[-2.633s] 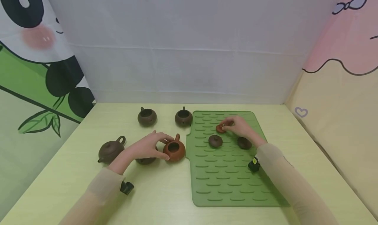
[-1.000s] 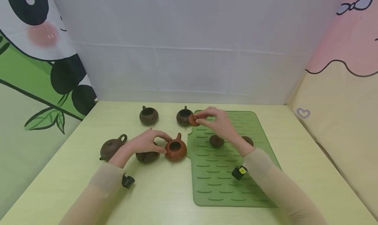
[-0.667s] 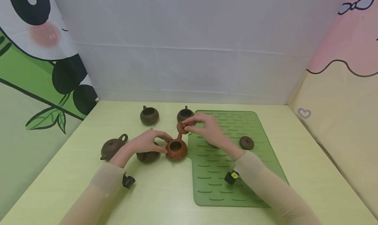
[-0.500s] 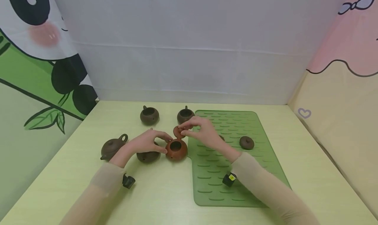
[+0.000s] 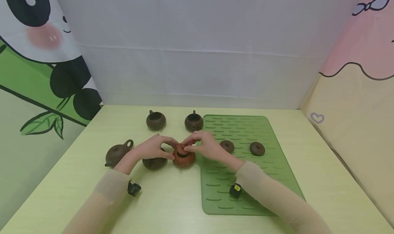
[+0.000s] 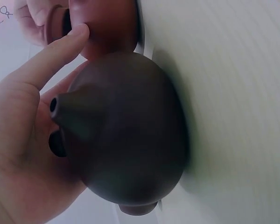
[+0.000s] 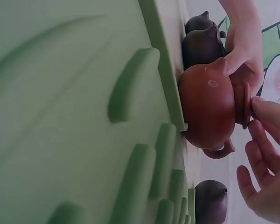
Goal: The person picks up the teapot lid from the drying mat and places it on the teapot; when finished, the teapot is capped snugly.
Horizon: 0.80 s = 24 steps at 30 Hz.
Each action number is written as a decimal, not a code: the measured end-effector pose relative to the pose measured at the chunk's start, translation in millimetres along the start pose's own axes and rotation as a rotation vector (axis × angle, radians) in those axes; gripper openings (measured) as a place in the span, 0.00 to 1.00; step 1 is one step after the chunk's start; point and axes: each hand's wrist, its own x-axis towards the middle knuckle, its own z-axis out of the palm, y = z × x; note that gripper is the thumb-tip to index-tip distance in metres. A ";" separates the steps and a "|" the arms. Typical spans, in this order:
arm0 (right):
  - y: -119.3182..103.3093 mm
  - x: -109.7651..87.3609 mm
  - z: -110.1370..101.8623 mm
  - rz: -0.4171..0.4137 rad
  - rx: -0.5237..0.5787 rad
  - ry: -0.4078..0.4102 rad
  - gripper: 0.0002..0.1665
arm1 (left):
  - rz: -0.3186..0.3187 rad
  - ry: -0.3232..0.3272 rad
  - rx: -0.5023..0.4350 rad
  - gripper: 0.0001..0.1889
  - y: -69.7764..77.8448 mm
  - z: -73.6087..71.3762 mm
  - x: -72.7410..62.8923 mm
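My left hand [image 5: 154, 148] holds the reddish clay teapot [image 5: 184, 161] from its left side, thumb and fingers at the top of its body. In the left wrist view the thumb lies against the red wall. The right hand [image 5: 206, 146] pinches the matching red lid [image 5: 183, 150] by its top. That lid is tilted at the mouth, leaving a dark strip of the opening showing in front; the right wrist view has the lid [image 7: 245, 105] right at the rim. Under my left palm stands a dark brown teapot [image 6: 130, 130], with a lid knob showing.
Another lidded dark teapot [image 5: 115, 154] stands at the far left. Two lidless dark teapots, one left [image 5: 156, 121] and one right [image 5: 194, 123], stand at the back. Two dark lids, a nearer-left lid [image 5: 227, 146] and a right lid [image 5: 257, 148], lie on the green ridged mat [image 5: 237, 200].
My right hand has lifted the red lid from the green mat, carried it left and lowered it to the red teapot's mouth. The left hand has stayed at the pot.
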 end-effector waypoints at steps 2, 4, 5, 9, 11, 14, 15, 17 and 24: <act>1.5 0.6 2.5 -0.004 -0.006 -0.011 0.10 | -0.002 0.004 0.005 0.22 -0.1 0.3 -0.4; 2.8 1.0 4.9 -0.007 -0.027 -0.020 0.10 | -0.006 0.006 0.004 0.23 0.6 0.3 -0.7; 2.9 0.9 5.9 -0.003 -0.037 -0.024 0.10 | -0.006 0.007 0.003 0.23 1.0 0.3 -0.9; 1.4 -0.4 7.7 0.006 -0.068 -0.038 0.10 | -0.006 0.010 -0.001 0.23 2.2 0.2 -1.6; 0.0 -1.2 7.7 0.016 -0.064 -0.041 0.10 | -0.008 0.011 -0.001 0.23 2.5 0.4 -1.8; -0.5 -1.6 8.6 0.031 -0.059 -0.044 0.10 | -0.013 0.012 -0.004 0.23 2.2 0.7 -1.7; -0.4 -1.6 9.0 0.034 -0.059 -0.045 0.10 | -0.014 0.012 -0.005 0.23 2.0 0.7 -1.6; 0.0 -1.7 9.8 0.038 -0.059 -0.046 0.10 | -0.014 0.013 -0.005 0.23 1.2 0.8 -1.5; 1.0 -1.1 12.0 0.042 -0.063 -0.034 0.10 | -0.021 0.080 0.005 0.24 -0.2 -12.9 -6.2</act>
